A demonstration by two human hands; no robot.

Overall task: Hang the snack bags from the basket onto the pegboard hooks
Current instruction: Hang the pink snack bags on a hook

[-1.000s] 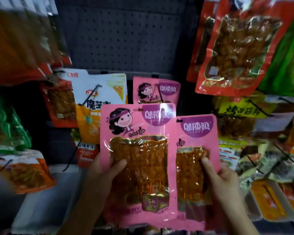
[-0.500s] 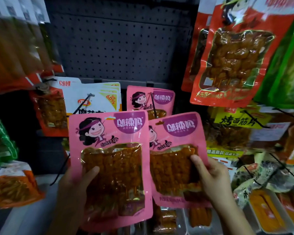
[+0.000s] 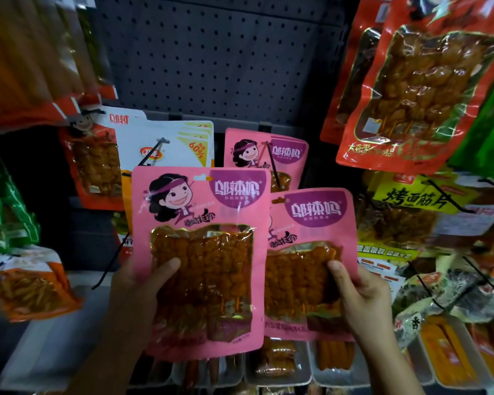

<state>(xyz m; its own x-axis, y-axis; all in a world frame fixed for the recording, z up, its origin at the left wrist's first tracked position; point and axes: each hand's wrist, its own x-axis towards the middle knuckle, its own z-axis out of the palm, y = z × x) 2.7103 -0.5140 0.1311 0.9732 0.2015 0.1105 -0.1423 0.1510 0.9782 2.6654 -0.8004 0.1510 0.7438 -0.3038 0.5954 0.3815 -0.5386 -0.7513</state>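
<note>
The left hand [image 3: 134, 289] grips one pink snack bag [image 3: 200, 260] and the right hand [image 3: 362, 297] grips a second pink snack bag [image 3: 311, 252], both held upright just below the hung pink bag [image 3: 268, 155] on the pegboard [image 3: 220, 55].

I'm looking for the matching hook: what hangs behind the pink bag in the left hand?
Behind the pink bag held by the left hand, a matching pink bag hangs on a hook; its lower part is covered.
</note>
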